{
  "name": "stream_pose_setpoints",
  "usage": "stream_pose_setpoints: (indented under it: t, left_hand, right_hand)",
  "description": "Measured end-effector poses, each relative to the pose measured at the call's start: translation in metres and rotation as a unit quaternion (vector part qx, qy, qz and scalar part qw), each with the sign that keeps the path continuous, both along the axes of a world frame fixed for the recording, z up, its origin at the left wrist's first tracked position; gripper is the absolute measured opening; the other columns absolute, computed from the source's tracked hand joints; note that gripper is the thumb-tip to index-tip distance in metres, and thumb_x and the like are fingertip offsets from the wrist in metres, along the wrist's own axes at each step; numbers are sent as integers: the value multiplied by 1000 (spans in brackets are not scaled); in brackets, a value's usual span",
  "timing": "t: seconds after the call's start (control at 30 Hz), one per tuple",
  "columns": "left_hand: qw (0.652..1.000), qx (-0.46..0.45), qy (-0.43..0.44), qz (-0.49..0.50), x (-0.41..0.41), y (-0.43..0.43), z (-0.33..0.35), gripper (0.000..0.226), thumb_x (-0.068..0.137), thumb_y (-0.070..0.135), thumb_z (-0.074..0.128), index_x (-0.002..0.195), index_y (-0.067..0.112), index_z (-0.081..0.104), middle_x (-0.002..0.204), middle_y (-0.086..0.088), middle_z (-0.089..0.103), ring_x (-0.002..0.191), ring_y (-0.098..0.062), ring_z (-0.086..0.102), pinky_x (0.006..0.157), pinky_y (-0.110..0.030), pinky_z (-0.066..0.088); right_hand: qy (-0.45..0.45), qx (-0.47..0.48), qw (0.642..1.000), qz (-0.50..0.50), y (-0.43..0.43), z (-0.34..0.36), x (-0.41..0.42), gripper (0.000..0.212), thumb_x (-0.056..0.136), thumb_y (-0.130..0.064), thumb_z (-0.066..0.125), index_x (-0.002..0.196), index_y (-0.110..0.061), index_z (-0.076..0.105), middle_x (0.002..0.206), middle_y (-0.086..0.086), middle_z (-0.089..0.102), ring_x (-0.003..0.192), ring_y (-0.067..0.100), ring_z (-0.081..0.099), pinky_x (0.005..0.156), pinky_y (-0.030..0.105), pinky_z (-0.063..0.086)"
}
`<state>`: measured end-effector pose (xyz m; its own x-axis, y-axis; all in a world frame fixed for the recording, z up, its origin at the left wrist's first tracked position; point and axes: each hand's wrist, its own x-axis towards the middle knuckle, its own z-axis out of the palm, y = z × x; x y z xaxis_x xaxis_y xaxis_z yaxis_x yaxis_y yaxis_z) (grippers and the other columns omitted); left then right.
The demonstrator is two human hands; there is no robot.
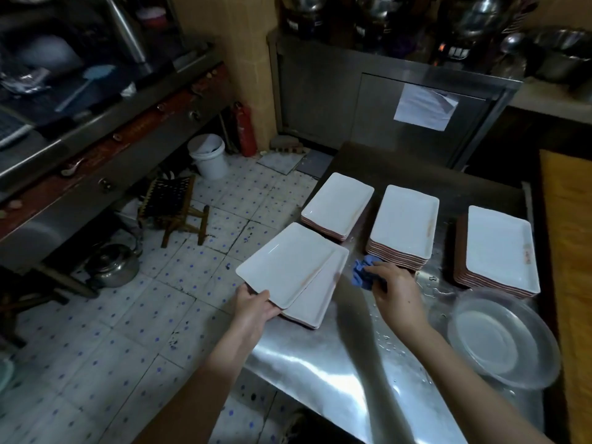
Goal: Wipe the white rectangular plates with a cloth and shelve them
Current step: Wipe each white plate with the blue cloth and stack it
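Left hand (256, 302): fingers pinch the near corner of the top plate (288, 264), thumb on the upper face. That plate sits skewed over the near pile (320, 296) at the tabletop (320, 363) edge and partly overhangs the floor. Can't tell if it's lifted clear or resting on the pile.

Right hand (397, 290): fingers clenched round the blue cloth (363, 274), bunched up and pressed to the tabletop just right of the near pile. The cloth isn't touching any plate.

Other plates:
- far-left stack (338, 203), short
- middle stack (405, 219), tallest, reddish smear on the top plate's right rim
- right stack (499, 248), similar smear on its right rim

The held plate also shows a faint streak near its right edge. Water drops lie on the tabletop between the stacks and the round dish (499, 341).

Progress, my read: early to mid. The smears suggest at least the middle and right stacks aren't wiped yet. Can't tell about the far-left stack. No shelved plates in view, and no shelf I can identify.

Left to do: wipe the held plate, work through the stacks, then shelve everything.
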<state>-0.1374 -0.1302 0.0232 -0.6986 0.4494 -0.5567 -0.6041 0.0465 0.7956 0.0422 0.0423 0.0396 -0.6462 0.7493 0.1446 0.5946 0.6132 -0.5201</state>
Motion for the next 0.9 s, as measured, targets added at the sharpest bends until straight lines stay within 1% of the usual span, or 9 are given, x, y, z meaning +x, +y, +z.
stream_pose_setpoints:
  t: [0.13, 0.3, 0.37, 0.4, 0.5, 0.6, 0.7, 0.77, 0.9]
  left_hand:
    - [1000, -5, -12, -1, 7, 1, -15, 32, 94, -13, 43, 120, 5, 46, 110, -14, 65, 93, -27, 69, 69, -38, 58]
    - [999, -40, 9, -28, 13, 4, -24, 18, 92, -7, 52, 101, 8, 55, 100, -13, 70, 83, -24, 73, 63, -32, 60]
    - [994, -86, 24, -67, 12, 0, -29, 12, 93, 1, 57, 105, 3, 56, 103, -17, 70, 84, -23, 73, 67, -32, 60]
    - [990, -109, 29, -90, 11, -3, -32, 16, 94, 6, 58, 109, 0, 56, 104, -17, 70, 84, -24, 73, 70, -33, 60]
    - [976, -153, 44, -148, 7, -18, -37, 25, 96, 13, 59, 111, -6, 60, 92, -18, 72, 78, -26, 74, 68, -30, 59]
    - [972, -173, 68, -142, 5, -27, -37, 22, 94, 14, 62, 107, -4, 64, 83, -17, 72, 70, -27, 74, 61, -25, 58]
    - [978, -152, 75, -124, 2, -26, -31, 14, 93, 10, 63, 105, 3, 63, 83, -15, 70, 67, -24, 73, 58, -22, 56]
    - [981, -135, 74, -119, 0, -19, -26, 17, 93, 8, 62, 108, 3, 60, 84, -14, 69, 65, -23, 73, 60, -24, 59]
    - [979, -132, 90, -124, -7, 2, -17, 21, 93, 7, 62, 112, 5, 56, 85, -11, 67, 65, -20, 69, 77, -34, 58]
  right_hand:
    - [7, -5, 1000, 2, 0, -2, 2, 36, 71, 13, 60, 100, -4, 72, 107, 13, 68, 94, 38, 59, 82, 35, 43]
    - [2, -6, 1000, 0, 0, -6, 2, 38, 71, 14, 58, 101, -4, 72, 109, 13, 68, 96, 37, 59, 81, 33, 42]
    - [-2, -14, 1000, 1, -1, -8, 2, 38, 73, 13, 58, 103, -4, 71, 111, 13, 67, 97, 36, 59, 83, 33, 42]
    - [0, -16, 1000, 4, -3, -9, 1, 38, 72, 14, 58, 103, -4, 71, 110, 13, 67, 97, 35, 59, 83, 31, 41]
    - [1, -23, 1000, 16, -8, -13, -5, 38, 72, 15, 57, 102, -5, 71, 109, 13, 68, 96, 34, 59, 82, 30, 40]
    - [8, -31, 999, 23, -12, -19, -13, 38, 73, 14, 56, 102, -6, 72, 108, 12, 68, 96, 34, 59, 83, 33, 42]
    - [16, -39, 999, 30, -14, -20, -18, 39, 73, 14, 57, 102, -6, 71, 108, 12, 67, 96, 33, 59, 85, 34, 44]
    - [31, -33, 999, 27, -13, -19, -20, 38, 70, 17, 57, 99, -3, 72, 104, 14, 68, 92, 34, 62, 84, 33, 45]
    - [48, -29, 998, 0, -6, -16, -20, 38, 68, 18, 58, 96, -1, 72, 103, 15, 69, 91, 34, 63, 84, 26, 39]
